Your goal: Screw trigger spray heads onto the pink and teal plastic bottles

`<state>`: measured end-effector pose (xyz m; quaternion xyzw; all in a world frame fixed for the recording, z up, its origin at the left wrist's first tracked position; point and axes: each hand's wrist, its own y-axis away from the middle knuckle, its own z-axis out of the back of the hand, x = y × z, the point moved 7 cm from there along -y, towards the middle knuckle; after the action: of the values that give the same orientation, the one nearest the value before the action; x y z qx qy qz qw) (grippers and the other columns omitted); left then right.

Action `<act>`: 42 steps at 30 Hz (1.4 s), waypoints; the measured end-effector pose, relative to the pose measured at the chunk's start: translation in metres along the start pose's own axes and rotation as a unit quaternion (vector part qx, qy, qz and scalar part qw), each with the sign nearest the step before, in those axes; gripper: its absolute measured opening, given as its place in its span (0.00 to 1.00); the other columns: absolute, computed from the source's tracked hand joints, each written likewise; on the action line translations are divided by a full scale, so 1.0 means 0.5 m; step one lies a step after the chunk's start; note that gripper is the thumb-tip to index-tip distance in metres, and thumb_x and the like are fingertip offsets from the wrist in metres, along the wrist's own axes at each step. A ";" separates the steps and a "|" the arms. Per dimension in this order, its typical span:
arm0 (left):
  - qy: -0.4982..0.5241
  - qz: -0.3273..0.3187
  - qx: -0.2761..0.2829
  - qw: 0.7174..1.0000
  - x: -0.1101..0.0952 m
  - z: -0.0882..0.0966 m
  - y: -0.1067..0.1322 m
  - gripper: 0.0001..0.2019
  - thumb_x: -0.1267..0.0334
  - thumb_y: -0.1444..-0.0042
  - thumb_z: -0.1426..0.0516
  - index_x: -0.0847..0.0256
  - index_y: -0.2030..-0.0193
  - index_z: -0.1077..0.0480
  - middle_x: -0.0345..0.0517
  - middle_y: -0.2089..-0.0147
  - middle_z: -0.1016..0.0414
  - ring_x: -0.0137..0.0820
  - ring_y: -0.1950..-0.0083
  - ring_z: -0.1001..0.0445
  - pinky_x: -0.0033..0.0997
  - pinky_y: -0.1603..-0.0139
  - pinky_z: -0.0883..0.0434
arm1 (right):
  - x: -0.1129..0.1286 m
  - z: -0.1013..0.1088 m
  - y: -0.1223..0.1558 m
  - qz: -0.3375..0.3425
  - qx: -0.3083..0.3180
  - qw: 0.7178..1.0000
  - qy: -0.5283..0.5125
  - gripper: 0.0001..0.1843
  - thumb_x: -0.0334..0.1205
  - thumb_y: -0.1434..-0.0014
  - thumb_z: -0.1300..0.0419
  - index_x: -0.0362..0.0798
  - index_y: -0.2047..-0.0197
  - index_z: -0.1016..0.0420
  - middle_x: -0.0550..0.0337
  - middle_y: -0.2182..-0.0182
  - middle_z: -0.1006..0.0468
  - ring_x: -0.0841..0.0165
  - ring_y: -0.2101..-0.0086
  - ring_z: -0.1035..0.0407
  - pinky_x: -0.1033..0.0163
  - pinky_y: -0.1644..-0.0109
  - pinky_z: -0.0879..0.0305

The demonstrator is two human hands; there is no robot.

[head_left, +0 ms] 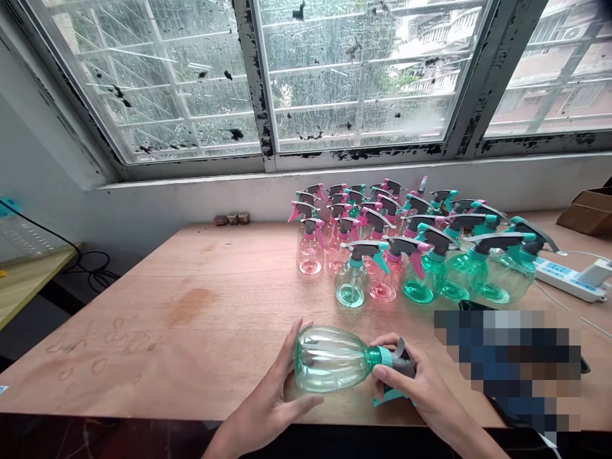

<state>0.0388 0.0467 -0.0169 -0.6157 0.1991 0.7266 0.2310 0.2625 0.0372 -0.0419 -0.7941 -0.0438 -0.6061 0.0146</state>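
Note:
A clear green spray bottle (332, 359) lies on its side in the air above the table's front edge, its base to the left. My left hand (270, 389) cups the base, with fingers behind it and the thumb along the lower side. The fingers of my right hand (421, 382) are closed round the teal collar and the grey-and-teal spray head (399, 364). Part of the trigger shows below that hand. Beyond the hands stand several upright spray bottles, among them a green one (351, 287) and a pink one (310, 255).
The wooden table (143, 338) runs to the wall below the windows. Small brown blocks (233, 219) sit at its back edge. At the right are a white power strip (568, 280), a cardboard box (586, 213) and a blurred-out dark object (521, 363) with a cable.

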 end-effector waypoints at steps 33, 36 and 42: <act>0.042 0.017 0.006 0.999 0.013 -0.003 0.000 0.55 0.62 0.44 0.33 0.39 0.26 0.73 0.43 0.20 0.66 0.46 0.22 0.58 0.49 0.25 0.53 | -0.010 0.002 -0.002 0.005 0.036 0.999 -0.002 0.17 0.44 0.44 0.28 0.49 0.57 0.27 0.66 0.76 0.21 0.68 0.76 0.25 0.61 0.68 0.27; 0.041 0.015 0.014 0.999 0.012 -0.004 0.000 0.51 0.61 0.42 0.35 0.39 0.25 0.68 0.43 0.20 0.66 0.45 0.22 0.59 0.49 0.25 0.53 | -0.005 0.000 0.001 0.004 0.036 0.999 -0.006 0.16 0.44 0.44 0.29 0.48 0.57 0.28 0.66 0.76 0.21 0.68 0.76 0.25 0.61 0.67 0.27; -0.013 -0.004 -0.004 1.000 0.009 0.002 0.001 0.48 0.64 0.37 0.39 0.34 0.26 0.71 0.39 0.21 0.61 0.41 0.23 0.55 0.50 0.24 0.58 | -0.006 0.002 0.001 -0.003 0.030 0.999 -0.016 0.17 0.44 0.43 0.29 0.48 0.56 0.29 0.66 0.77 0.21 0.67 0.76 0.25 0.60 0.68 0.28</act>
<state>0.0372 0.0470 -0.0212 -0.6078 0.1902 0.7345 0.2343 0.2626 0.0365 -0.0449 -0.8026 -0.0643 -0.5919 0.0364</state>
